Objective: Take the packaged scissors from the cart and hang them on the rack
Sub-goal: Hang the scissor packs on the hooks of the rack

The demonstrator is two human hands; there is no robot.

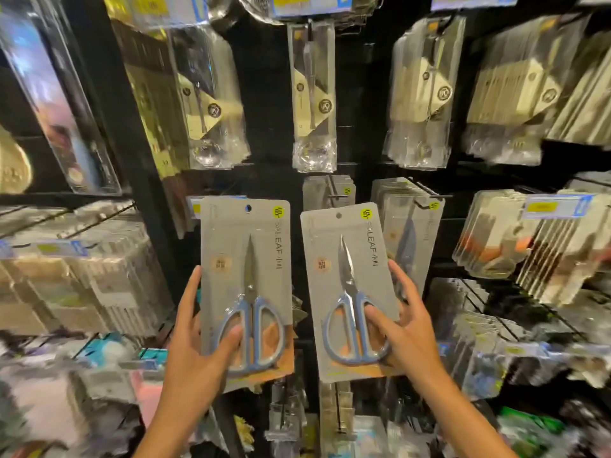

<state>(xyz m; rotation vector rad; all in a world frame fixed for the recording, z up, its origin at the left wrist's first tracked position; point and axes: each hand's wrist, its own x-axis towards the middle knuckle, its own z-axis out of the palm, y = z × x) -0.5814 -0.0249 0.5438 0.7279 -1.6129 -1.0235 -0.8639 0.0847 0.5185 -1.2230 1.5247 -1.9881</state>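
While the left hand (195, 328) grips the left scissors pack (246, 292) by its lower edge, thumb across the blue handles, the right hand (401, 328) clasps the right scissors pack (352, 292) likewise. Both packs are held upright, side by side and apart, before the black rack (274, 180). Hanging scissors packs (408, 226) sit on a hook just right of them; clear utensil packs (314, 94) hang above

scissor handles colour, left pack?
Light blue handles, head view.
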